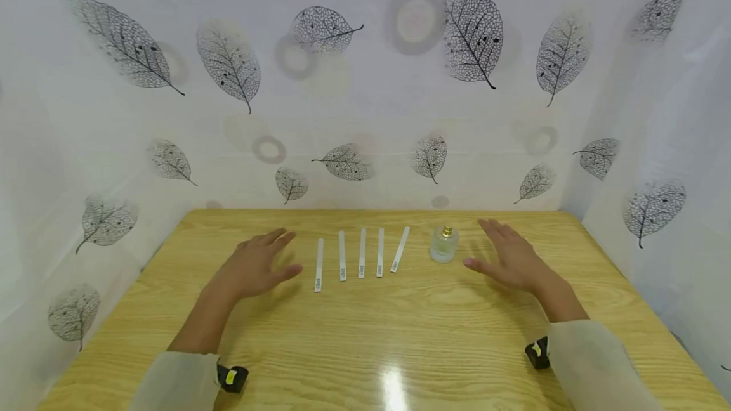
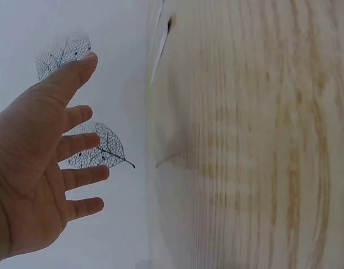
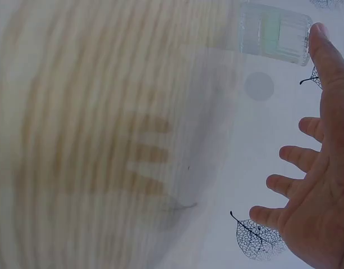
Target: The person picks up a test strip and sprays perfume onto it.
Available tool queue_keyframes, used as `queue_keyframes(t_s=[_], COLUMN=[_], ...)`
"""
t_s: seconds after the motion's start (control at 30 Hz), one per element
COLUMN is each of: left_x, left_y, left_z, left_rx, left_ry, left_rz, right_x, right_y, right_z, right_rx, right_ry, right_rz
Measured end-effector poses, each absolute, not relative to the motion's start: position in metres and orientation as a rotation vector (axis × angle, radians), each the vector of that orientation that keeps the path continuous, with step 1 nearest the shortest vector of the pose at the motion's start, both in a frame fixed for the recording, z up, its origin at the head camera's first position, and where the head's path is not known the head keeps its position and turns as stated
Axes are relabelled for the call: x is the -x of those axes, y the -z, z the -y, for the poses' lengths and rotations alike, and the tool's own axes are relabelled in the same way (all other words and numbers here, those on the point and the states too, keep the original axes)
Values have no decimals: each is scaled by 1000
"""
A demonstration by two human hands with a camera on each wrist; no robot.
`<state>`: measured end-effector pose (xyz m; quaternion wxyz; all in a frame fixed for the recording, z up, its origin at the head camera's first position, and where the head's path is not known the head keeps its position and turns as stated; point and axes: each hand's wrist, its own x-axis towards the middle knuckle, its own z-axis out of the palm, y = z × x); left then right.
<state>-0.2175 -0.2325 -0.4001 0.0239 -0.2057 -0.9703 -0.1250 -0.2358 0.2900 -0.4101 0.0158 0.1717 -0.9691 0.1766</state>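
My left hand [image 1: 257, 265] hovers over the left part of the table, fingers spread and holding nothing. Just right of it lie several white paper strips [image 1: 362, 253] in a loose row, each with small dark print at its near end; the rightmost one slants. Past the strips stands a clear glass perfume bottle [image 1: 444, 245] with a gold neck. My right hand [image 1: 511, 259], fingers also spread, is held to the right of the bottle with nothing in it. In the right wrist view the bottle [image 3: 275, 32] shows beyond the thumb.
The wooden table [image 1: 342, 341] has a glossy top with a bright reflection near its front. A pale curtain [image 1: 365, 113] printed with leaf patterns hangs behind the table and along both sides. Black wrist cameras [image 1: 233, 378] sit at both sleeves.
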Motion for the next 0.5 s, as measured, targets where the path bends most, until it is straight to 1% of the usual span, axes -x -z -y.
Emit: queue_keyframes(t_s=[0.23, 0.5], left_x=[222, 226], left_y=[404, 408], left_z=[223, 210], left_rx=[668, 645], left_ry=[424, 455], left_rz=[3041, 3110], right_x=[246, 257], right_y=[410, 408], right_z=[-280, -265], right_rx=[-573, -648], right_ry=[-670, -699], right_rz=[2999, 2984])
